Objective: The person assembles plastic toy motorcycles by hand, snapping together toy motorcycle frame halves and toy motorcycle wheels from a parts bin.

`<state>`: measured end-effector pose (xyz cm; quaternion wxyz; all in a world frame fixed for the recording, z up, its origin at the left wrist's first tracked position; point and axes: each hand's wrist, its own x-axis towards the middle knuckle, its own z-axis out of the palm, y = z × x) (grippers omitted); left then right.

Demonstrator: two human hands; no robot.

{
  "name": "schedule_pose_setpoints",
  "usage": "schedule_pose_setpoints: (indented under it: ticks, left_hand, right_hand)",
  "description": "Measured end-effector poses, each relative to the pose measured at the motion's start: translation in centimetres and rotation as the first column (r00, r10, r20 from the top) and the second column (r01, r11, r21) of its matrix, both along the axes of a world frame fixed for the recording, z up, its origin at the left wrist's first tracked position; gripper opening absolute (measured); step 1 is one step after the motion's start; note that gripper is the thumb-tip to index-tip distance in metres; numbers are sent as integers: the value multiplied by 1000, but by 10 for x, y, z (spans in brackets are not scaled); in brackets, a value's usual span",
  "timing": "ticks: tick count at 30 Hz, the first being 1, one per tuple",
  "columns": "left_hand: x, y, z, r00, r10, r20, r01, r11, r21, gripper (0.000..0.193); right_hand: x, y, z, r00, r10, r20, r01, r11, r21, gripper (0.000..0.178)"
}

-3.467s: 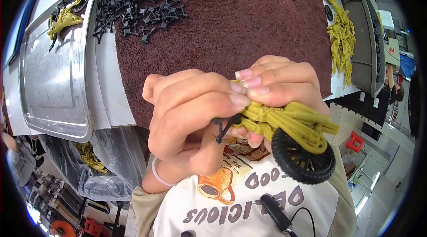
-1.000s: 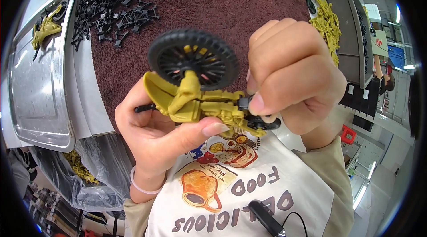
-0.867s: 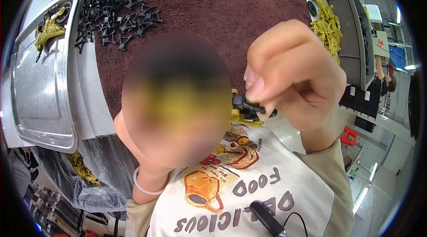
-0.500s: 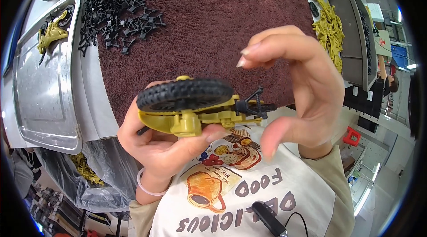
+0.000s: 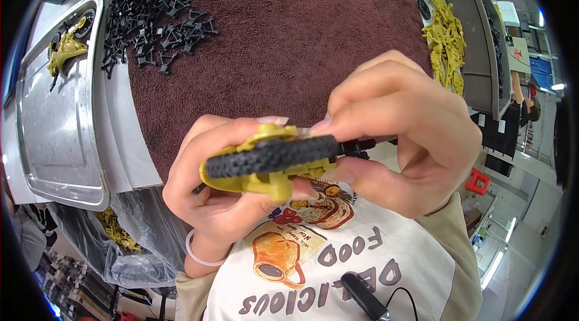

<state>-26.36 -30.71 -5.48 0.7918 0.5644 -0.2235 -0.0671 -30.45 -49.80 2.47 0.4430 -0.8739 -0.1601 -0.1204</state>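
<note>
A yellow toy motorcycle (image 5: 279, 183) with a knobby black wheel (image 5: 271, 157) is held up in front of my chest, wheel side toward the camera. My left hand (image 5: 208, 182) wraps round its left end, fingers on the far side and thumb on the near side. From the right, my right hand (image 5: 404, 140) pinches the toy's yellow body near the wheel's right edge, index fingertip above and thumb below. A black part (image 5: 356, 148) juts out of the body between the right fingers; its inner end is hidden.
Black plastic frames (image 5: 160, 19) lie heaped at the mat's (image 5: 283, 37) far left. Yellow parts (image 5: 446, 44) pile at the right beside a grey bin (image 5: 473, 37). A metal tray (image 5: 63, 122) at the left carries another toy motorcycle (image 5: 67, 50). Plastic bags (image 5: 129, 254) hang below.
My right hand has closed from a wide-apart pose and moved left onto the toy. The motorcycle has tilted, its wheel coming lower and further right.
</note>
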Motion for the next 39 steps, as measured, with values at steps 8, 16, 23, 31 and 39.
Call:
schedule_pose_setpoints:
  ticks: [8,16,23,31,39]
  left_hand:
    - [-3,-4,-3,999,38,29,-37,999,-40,35]
    - [0,-17,-7,976,-157,-153,81,907,-413,63]
    - [-14,-22,15,737,-303,-604,-93,840,-535,76]
    - [-6,-15,19,721,-319,-615,175,943,-284,77]
    - [-7,-14,17,792,-253,-556,117,956,-269,69]
  right_hand:
    - [-7,10,-8,980,-63,188,61,998,19,28]
    - [-1,8,1,993,-82,81,83,997,-6,38]
    - [4,9,-8,951,-58,304,102,986,-130,45]
    - [3,15,-18,891,-79,447,172,970,-171,40]
    - [12,12,-22,859,-63,508,170,971,-169,24]
